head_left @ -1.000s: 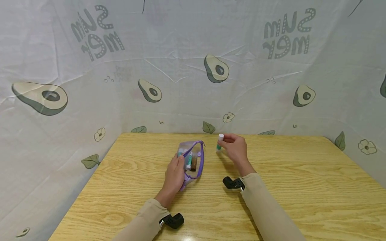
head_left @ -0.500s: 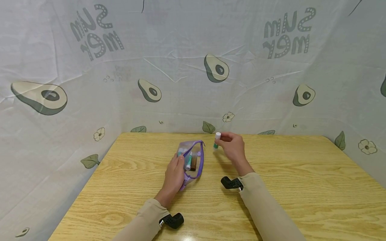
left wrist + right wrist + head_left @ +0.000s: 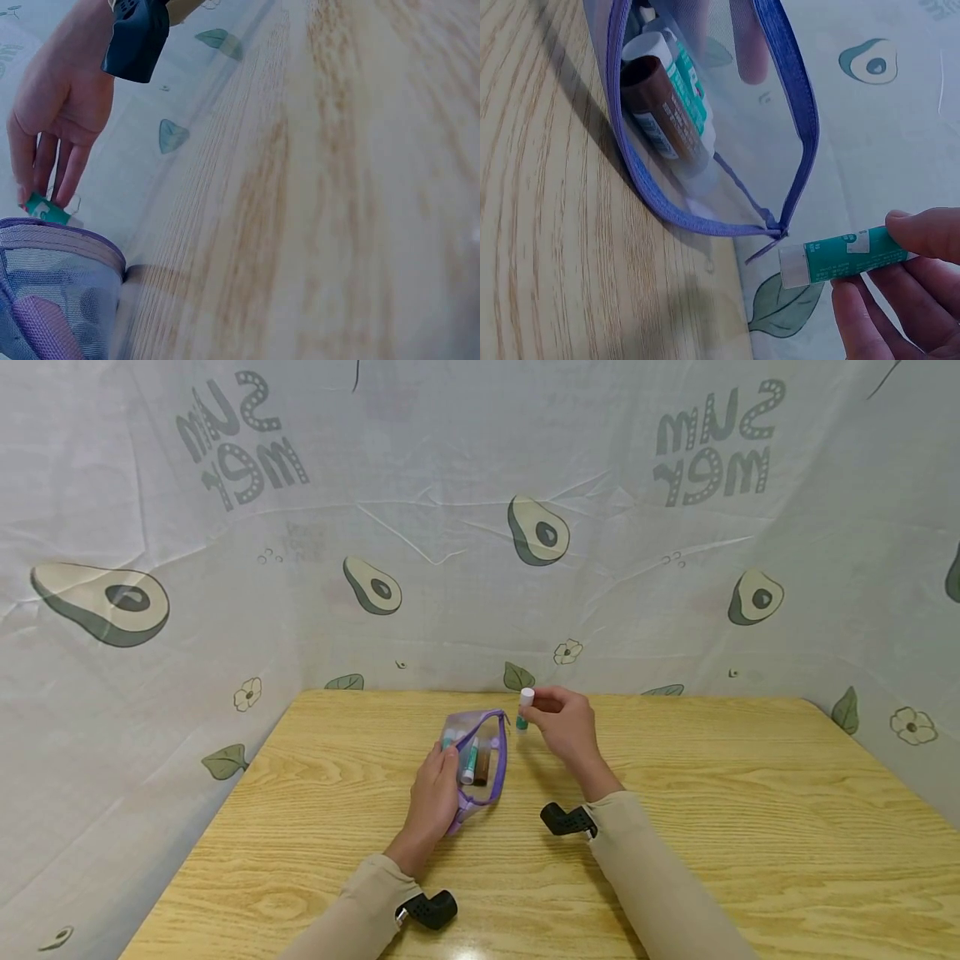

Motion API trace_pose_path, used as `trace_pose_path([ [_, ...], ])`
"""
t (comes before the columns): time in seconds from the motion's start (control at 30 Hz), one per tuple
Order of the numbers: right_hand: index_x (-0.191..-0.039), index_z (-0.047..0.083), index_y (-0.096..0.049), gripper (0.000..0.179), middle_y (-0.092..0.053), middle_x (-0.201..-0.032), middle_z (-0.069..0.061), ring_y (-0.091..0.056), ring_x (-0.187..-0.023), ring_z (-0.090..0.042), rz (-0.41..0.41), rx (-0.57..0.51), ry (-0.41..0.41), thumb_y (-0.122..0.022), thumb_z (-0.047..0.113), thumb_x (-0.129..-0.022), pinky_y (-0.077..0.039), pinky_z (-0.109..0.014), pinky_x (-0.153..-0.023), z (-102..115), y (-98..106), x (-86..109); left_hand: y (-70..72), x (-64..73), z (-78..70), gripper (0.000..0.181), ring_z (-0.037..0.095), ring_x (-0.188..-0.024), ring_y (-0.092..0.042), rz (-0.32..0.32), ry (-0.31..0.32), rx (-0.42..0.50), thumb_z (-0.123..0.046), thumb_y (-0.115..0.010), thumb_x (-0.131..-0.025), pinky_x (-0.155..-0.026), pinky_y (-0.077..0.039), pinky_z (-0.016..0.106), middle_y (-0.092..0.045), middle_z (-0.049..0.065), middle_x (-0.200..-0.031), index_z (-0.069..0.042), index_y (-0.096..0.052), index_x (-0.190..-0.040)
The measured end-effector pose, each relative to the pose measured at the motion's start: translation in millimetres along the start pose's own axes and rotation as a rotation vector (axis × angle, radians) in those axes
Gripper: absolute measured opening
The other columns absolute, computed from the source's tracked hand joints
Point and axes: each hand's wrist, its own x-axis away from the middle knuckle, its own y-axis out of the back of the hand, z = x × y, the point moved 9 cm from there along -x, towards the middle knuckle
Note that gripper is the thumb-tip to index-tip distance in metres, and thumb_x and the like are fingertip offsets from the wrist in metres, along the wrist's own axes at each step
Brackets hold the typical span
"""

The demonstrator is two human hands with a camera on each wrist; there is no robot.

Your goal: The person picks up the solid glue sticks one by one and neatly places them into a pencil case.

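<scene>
My left hand (image 3: 435,789) grips the side of a see-through mesh pouch (image 3: 501,768) with a purple zipper, its mouth gaping to the right. Inside lie a brown tube (image 3: 664,112) and green-and-white sticks like glue sticks (image 3: 690,82). Between thumb and fingers, my right hand (image 3: 570,727) pinches another green-and-white glue stick (image 3: 840,259), held above the table just right of the pouch mouth. In the right wrist view its pale end points toward the zipper's corner. The left wrist view shows the glue stick just beyond the pouch's rim.
The wood-grain table (image 3: 712,827) spreads on both sides of the pouch. Behind it hangs a pale cloth (image 3: 450,527) printed with avocados and leaves. A black wrist device (image 3: 570,818) sticks out from each sleeve.
My right hand has moved left with the glue stick, closer to the pouch mouth. The left hand and pouch have stayed in place.
</scene>
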Motion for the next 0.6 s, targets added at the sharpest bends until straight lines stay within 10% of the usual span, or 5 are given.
trace_pose_path([
  [0.6,-0.119,0.01,-0.07,0.034,-0.073,-0.112,-0.01,-0.069,-0.105,-0.024,0.056,-0.002,0.047,-0.075,0.023,-0.088,-0.057,-0.037,-0.083,18,-16,10.2,0.8,2.2,-0.7,0.057,0.045,-0.148,-0.023,-0.004,0.013,0.002,-0.04,-0.029,-0.107,-0.119,-0.019,0.062,-0.028,0.021,-0.16,-0.004,-0.042,-0.149],
])
